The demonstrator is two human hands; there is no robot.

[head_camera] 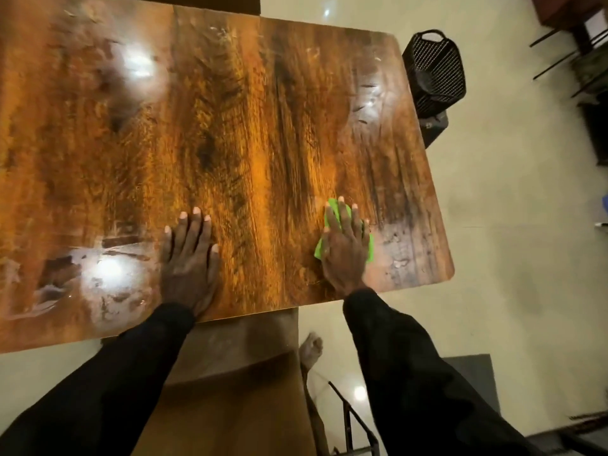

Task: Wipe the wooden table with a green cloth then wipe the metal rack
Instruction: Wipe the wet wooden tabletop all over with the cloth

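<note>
A glossy wooden table (230, 126) fills most of the view, with wet streaks and smears near its left front and right end. My right hand (345, 248) lies flat on a bright green cloth (370, 246), pressing it onto the table near the front right corner; the cloth is mostly hidden under the palm. My left hand (190, 258) rests flat on the bare wood near the front edge, fingers spread, holding nothing. Dark metal bars (353, 419), maybe the metal rack, show below the table at the lower right.
A black mesh basket (434, 67) stands on the pale floor beyond the table's right end. Dark furniture and metal legs (572, 60) sit at the far right. A brown lower surface (237, 373) and a bare foot (311, 348) lie beneath the front edge.
</note>
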